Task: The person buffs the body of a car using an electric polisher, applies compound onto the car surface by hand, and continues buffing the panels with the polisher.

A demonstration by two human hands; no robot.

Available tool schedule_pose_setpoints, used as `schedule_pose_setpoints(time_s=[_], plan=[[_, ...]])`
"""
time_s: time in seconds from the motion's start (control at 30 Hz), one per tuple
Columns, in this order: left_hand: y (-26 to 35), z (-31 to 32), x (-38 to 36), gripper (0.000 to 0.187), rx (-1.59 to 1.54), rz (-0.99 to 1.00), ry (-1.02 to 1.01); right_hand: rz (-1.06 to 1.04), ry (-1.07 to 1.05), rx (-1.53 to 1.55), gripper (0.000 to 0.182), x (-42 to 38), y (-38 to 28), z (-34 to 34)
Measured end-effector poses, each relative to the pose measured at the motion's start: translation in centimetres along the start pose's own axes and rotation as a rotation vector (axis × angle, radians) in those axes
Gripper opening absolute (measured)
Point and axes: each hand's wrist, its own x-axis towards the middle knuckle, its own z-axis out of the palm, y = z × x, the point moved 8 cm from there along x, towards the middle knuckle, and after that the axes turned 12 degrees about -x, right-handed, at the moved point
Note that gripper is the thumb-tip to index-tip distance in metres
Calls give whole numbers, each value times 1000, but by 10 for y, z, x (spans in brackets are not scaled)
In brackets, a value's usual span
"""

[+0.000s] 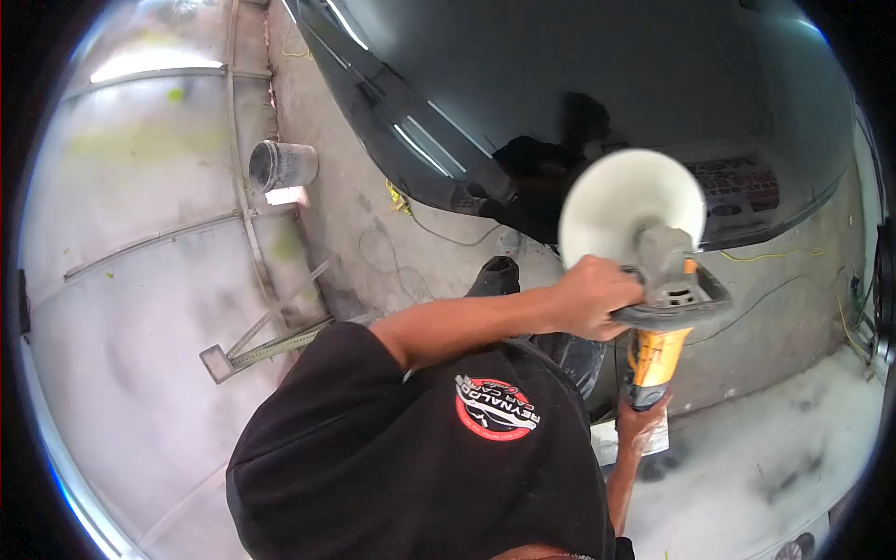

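Note:
A yellow and grey polisher (659, 359) with a round white pad (616, 207) is held at the front edge of a glossy black car panel (709, 84). My left hand (595, 299) is closed around its black loop handle (686, 313), near the pad. Lower down, my right hand (642, 417) grips the rear end of the yellow body, partly hidden behind the tool. The pad's face is turned up toward the camera; whether it touches the panel cannot be made out.
A grey bucket (297, 165) lies on its side by the left wall (140, 308). A metal frame (217, 364) leans below it. Thin cords run over the concrete floor (373, 243), and a yellow cord (775, 253) lies right of the car.

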Motion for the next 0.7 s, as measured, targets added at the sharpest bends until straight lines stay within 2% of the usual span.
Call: schedule_pose_setpoints(time_s=[0.07,0.13,0.2,0.27,0.3,0.33,0.37,0.4,0.43,0.47,0.5,0.57,0.63,0.7], plan=[[0,-74,-43,25,9,-43,5,-196,-4,-1,92,-14,-71,36],[20,-162,-102,24,64,-90,60,-136,-139,36,94,-51,-140,75],[48,-264,-176,24,155,-96,129,-186,-209,58,95,-108,-223,122],[77,-362,-239,24,258,-121,237,-334,-150,-7,96,-163,-310,155],[88,-405,-256,23,302,-141,328,-244,-240,-12,96,-178,-348,170],[90,-437,-262,24,303,-202,358,-281,-217,-10,95,-189,-380,176],[93,-458,-262,28,434,-98,384,-317,-194,-9,95,-186,-403,179],[81,-471,-252,31,509,-201,382,-393,-143,26,94,-172,-422,179],[67,-477,-240,33,568,-209,429,-469,-93,59,94,-150,-433,178],[59,-475,-220,24,448,-168,562,-476,-158,98,94,-121,-431,188],[52,-458,-198,25,469,-94,563,-406,-182,127,93,-101,-412,193],[15,-430,-183,23,441,-192,535,-337,-234,129,91,-68,-383,198],[14,-395,-160,23,432,-274,473,-342,-182,113,87,-50,-349,182],[22,-328,-131,24,416,-218,315,-268,-172,132,88,-42,-297,160]])
